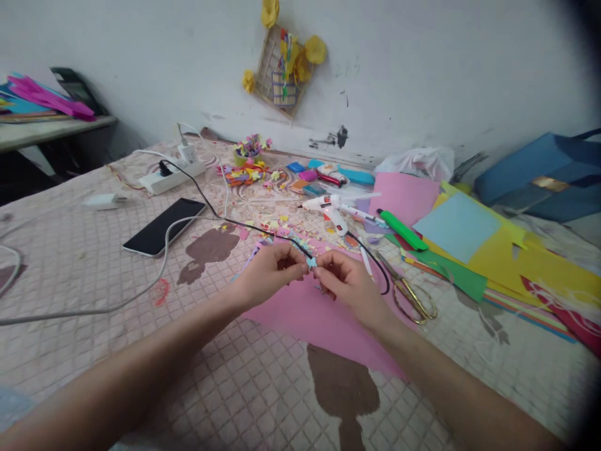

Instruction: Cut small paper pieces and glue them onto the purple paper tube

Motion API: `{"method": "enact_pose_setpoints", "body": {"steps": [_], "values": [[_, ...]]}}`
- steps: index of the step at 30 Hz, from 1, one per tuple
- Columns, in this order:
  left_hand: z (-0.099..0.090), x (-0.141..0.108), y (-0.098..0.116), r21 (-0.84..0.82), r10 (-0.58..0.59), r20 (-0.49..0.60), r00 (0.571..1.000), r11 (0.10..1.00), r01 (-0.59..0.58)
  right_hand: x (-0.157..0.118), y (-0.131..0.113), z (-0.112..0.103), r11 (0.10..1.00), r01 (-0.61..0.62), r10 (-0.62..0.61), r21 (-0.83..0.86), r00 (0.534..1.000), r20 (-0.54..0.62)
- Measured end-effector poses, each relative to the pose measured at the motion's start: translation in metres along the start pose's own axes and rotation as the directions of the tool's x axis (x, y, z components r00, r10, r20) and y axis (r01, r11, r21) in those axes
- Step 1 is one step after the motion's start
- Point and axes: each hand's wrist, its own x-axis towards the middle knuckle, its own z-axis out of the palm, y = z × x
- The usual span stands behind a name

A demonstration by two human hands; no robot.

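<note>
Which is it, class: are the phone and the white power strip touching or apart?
Apart. The head view shows a strip of patterned tablecloth between the near side of the power strip and the phone.

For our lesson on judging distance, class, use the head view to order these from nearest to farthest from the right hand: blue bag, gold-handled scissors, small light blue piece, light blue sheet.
1. Small light blue piece: at the right hand's fingertips.
2. Gold-handled scissors: just right of the hand.
3. Light blue sheet: farther right, on yellow paper.
4. Blue bag: far right, by the wall.
</note>
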Motion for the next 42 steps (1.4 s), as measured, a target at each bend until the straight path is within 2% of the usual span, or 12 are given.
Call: {"method": "enact_pose_setpoints", "body": {"steps": [7,11,15,17,19,21,25,28,32,34,37,42], "values": [[-0.038,-0.014,0.012,0.159,0.141,-0.117,0.983,0.98,-0.121,0.006,0.001,-0.017,0.998,0.005,-0.008,-0.061,0.999,-0.043],[-0.058,-0.04,0.009,0.313,0.136,-0.147,0.98,0.946,-0.084,0.011,0.003,-0.033,0.994,0.018,-0.028,-0.106,0.996,-0.088],[-0.066,-0.066,0.0,0.371,0.044,-0.165,0.985,0.928,0.02,0.018,0.009,-0.051,0.969,0.031,-0.072,-0.244,0.984,-0.162],[-0.067,-0.077,-0.004,0.398,0.009,-0.162,0.987,0.916,0.057,0.026,0.016,-0.061,0.924,0.045,-0.144,-0.38,0.961,-0.237],[-0.067,-0.085,-0.007,0.422,-0.018,-0.183,0.983,0.902,0.095,0.038,0.024,-0.072,0.855,0.06,-0.261,-0.514,0.908,-0.328],[-0.067,-0.09,-0.011,0.423,-0.035,-0.199,0.979,0.899,0.117,0.056,0.031,-0.081,0.776,0.063,-0.349,-0.627,0.871,-0.345],[-0.068,-0.093,-0.016,0.374,-0.046,-0.221,0.974,0.918,0.128,0.094,0.041,-0.087,0.653,0.021,-0.294,-0.757,0.928,-0.227],[-0.068,-0.093,-0.016,0.329,-0.051,-0.237,0.97,0.935,0.129,0.115,0.046,-0.081,0.653,0.027,-0.223,-0.757,0.962,-0.158],[-0.065,-0.094,-0.014,0.328,-0.019,-0.257,0.966,0.939,0.106,0.129,0.049,-0.074,0.687,-0.014,-0.138,-0.726,0.979,-0.15],[-0.062,-0.095,-0.014,0.389,0.037,-0.282,0.959,0.918,0.078,0.131,0.045,-0.076,0.718,-0.034,-0.111,-0.695,0.98,-0.163],[-0.058,-0.098,-0.016,0.53,0.227,-0.29,0.93,0.847,-0.041,0.122,0.03,-0.082,0.764,-0.05,-0.105,-0.644,0.974,-0.2],[-0.055,-0.104,-0.021,0.697,0.54,-0.173,0.823,0.658,-0.285,0.085,-0.002,-0.085,0.821,-0.04,-0.102,-0.569,0.971,-0.215]]}}
